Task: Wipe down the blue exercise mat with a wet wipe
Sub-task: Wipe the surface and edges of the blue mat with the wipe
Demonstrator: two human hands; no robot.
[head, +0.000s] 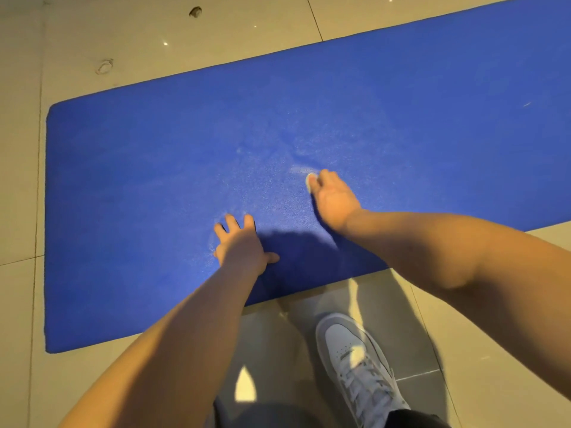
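Note:
The blue exercise mat (148, 168) lies flat on a tiled floor and runs from the lower left to the upper right of the head view. My left hand (239, 242) rests flat on the mat near its front edge, fingers spread. My right hand (333, 196) is farther in, near the mat's middle, and its fingers hold a small white wet wipe (310, 180) pressed against the mat. Only a bit of the wipe shows past the fingers. Pale damp streaks mark the mat just beyond the wipe.
Beige floor tiles (154, 32) surround the mat. My white sneaker (355, 353) stands on the floor just in front of the mat's near edge. Two small marks or fittings (105, 66) sit in the floor beyond the mat's far left.

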